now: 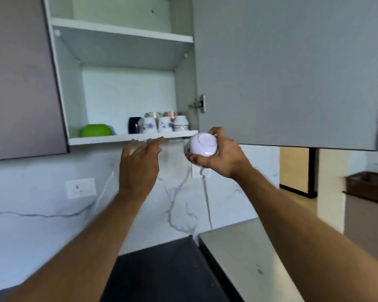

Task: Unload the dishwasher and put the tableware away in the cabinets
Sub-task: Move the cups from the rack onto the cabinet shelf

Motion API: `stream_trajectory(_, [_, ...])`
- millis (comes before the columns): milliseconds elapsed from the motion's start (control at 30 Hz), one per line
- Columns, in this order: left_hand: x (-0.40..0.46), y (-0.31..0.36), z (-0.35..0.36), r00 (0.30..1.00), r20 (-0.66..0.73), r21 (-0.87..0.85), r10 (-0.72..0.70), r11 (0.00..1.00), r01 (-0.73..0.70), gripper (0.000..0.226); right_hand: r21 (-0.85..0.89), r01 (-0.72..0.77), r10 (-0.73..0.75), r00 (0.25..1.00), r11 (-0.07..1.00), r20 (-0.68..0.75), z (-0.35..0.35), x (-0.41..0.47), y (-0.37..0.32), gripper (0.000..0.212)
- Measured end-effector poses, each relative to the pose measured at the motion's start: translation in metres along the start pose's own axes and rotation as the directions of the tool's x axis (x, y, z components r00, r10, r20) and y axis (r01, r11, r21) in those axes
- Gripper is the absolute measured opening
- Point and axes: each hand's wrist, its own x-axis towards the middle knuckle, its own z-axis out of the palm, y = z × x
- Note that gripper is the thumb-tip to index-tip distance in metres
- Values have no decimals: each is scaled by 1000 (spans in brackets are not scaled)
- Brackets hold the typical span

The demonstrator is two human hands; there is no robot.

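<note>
The right hand holds a white cup tipped on its side, bottom facing us, just under the shelf's right front corner. Fingers hide part of the cup. The left hand is flat and holds nothing. More cups and a green bowl sit on the shelf, blurry.

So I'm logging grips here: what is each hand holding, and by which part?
The right hand grips a white cup round its sides, base towards the camera. The left hand holds nothing.
</note>
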Motion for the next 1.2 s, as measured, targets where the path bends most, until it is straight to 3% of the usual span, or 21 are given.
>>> stream_trajectory(100, [19,-52,5,1000,-25,75,-5,997,7,33,41,46,-45,999,998,-10,28,42,-28,78])
stream_trajectory(267, [47,-118,11,998,52,121,-39,992,33,49,61,84,-84,996,995,0,79,98,-65,81])
stream_trajectory(400, [68,-154,16,992,86,67,-92,994,86,57,9,143,-143,990,990,-7,119,136,-90,79])
stream_trajectory(600, [87,-194,34,929,274,49,-247,969,243,71,-27,123,-122,992,992,35,170,180,-112,82])
stream_trajectory(767, [102,-221,65,911,364,-17,-196,976,217,59,-50,58,-51,990,997,129,208,202,-117,68])
stream_trajectory(867, [110,-229,79,921,343,-27,-187,978,208,54,-50,50,-39,980,998,196,221,211,-114,35])
stream_trajectory(967, [116,-236,86,924,293,16,-248,967,254,53,-58,25,-13,979,998,204,228,220,-112,41])
stream_trajectory(1067, [119,-239,91,922,324,118,-210,976,181,48,-94,16,5,976,995,216,233,227,-110,49])
stream_trajectory(1200, [116,-241,96,900,341,163,-270,960,226,36,-142,35,-1,972,989,233,234,227,-109,55])
